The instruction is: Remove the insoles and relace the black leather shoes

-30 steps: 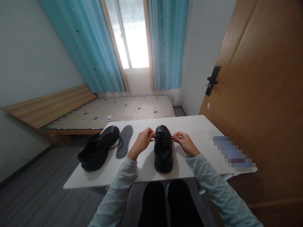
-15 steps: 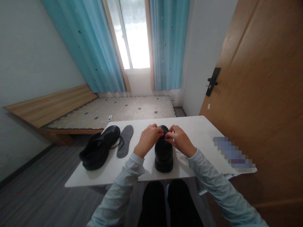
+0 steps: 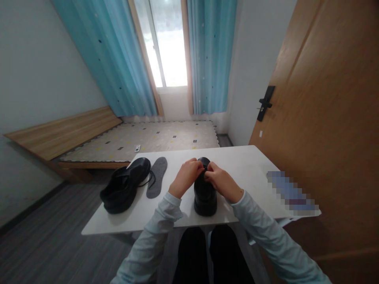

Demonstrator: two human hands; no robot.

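Note:
A black shoe (image 3: 205, 199) stands on the white table (image 3: 239, 165) in front of me, heel toward me and toe pointing away. Over its upper front part, my left hand (image 3: 188, 174) is closed in a pinch from the left side. My right hand (image 3: 222, 179) is closed too, at the right side of the same spot. What the fingertips hold is too small and dark to make out. To the left lie a second black shoe (image 3: 120, 193) with a loose dark lace and a grey insole (image 3: 158, 177) beside it.
A blurred bluish item (image 3: 291, 191) lies at the table's right edge. Beyond the table is a bed (image 3: 160, 136) with a small white object (image 3: 137, 148) on it. A wooden door (image 3: 319, 118) stands at the right.
My right hand has closed more and shifted slightly left over the shoe. My left hand has stayed nearly in place. The shoes and insole have not moved.

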